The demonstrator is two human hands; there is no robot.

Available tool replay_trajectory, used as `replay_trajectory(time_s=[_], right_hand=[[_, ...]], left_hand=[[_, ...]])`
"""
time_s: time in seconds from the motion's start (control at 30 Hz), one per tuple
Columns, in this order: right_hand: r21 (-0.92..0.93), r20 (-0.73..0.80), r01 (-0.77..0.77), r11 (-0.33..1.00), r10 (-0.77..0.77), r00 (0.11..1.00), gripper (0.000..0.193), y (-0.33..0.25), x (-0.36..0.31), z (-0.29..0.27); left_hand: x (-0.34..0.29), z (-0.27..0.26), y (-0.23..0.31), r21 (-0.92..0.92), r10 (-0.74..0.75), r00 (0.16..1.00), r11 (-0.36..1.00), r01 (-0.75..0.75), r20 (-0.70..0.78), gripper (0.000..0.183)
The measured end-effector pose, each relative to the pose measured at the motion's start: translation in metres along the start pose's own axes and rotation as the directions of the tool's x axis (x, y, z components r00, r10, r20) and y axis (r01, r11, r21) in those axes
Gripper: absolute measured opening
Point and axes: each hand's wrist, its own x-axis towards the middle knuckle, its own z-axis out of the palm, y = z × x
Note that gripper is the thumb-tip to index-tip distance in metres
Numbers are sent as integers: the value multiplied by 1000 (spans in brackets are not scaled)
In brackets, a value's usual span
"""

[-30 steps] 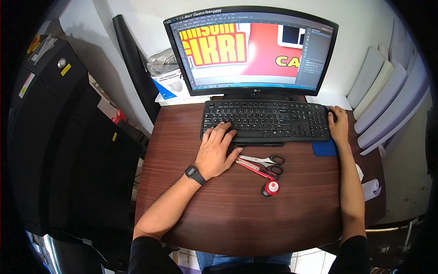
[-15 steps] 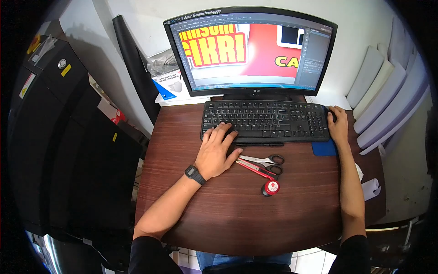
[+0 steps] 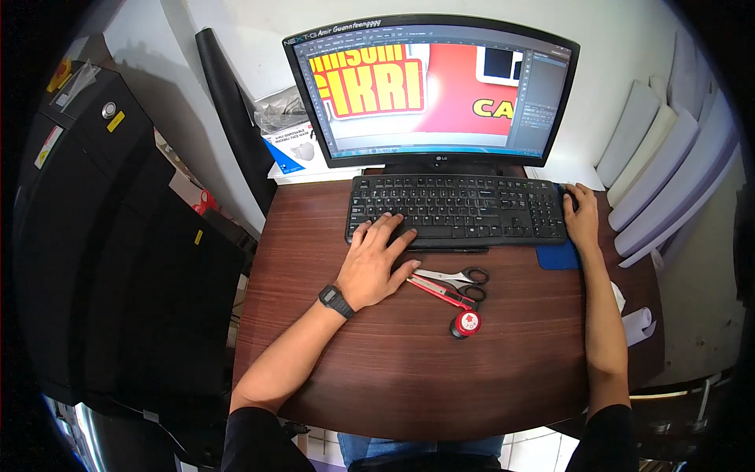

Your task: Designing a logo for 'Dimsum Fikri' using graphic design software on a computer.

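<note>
My left hand (image 3: 370, 263) lies open, its fingers spread over the lower left keys of a black keyboard (image 3: 464, 206). A dark digital watch (image 3: 336, 301) is on that wrist. The left thumb reaches close to a pair of black-handled scissors (image 3: 452, 277) and a red utility knife (image 3: 442, 293), both lying on the desk. My right hand (image 3: 582, 216) curls over a dark computer mouse (image 3: 569, 203), mostly hidden under the fingers, on a blue mouse pad (image 3: 557, 256). Behind the keyboard, a monitor (image 3: 440, 160) displays enlarged yellow lettering on red in an editing window.
A round red-and-black stamp (image 3: 465, 323) sits below the scissors on the brown desk (image 3: 456, 377). A mask box (image 3: 295, 149) stands left of the monitor. Large pale rolls (image 3: 668, 165) lean at the right, and a tall black cabinet (image 3: 118, 236) fills the left side.
The left index finger has shifted slightly right, so the fingers spread a little wider over the keys. My right hand stays on the mouse, and the screen picture looks the same.
</note>
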Motion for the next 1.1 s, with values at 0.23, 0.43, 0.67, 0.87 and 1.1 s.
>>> replay_trajectory(time_s=[0.23,0.43,0.67,0.87,1.1], right_hand=[[4,-15,6,1000,-6,1000,27,-1,0,-2],[-2,-23,30,1000,-30,999,25,2,-1,-2],[2,-8,8,1000,-8,1000,26,-3,0,-3],[2,1,11,1000,-11,1000,28,-5,-1,-6],[-17,-3,30,999,-30,1000,28,-1,-1,-3]], left_hand=[[1,0,0,16,-10,998,1000,9,67,54],[1,-2,1,6,-12,997,1000,12,76,53],[0,-2,0,8,-10,998,1000,9,60,50],[1,-2,0,-40,-30,999,999,30,14,46],[1,-1,0,-31,-28,1000,999,29,9,50]])
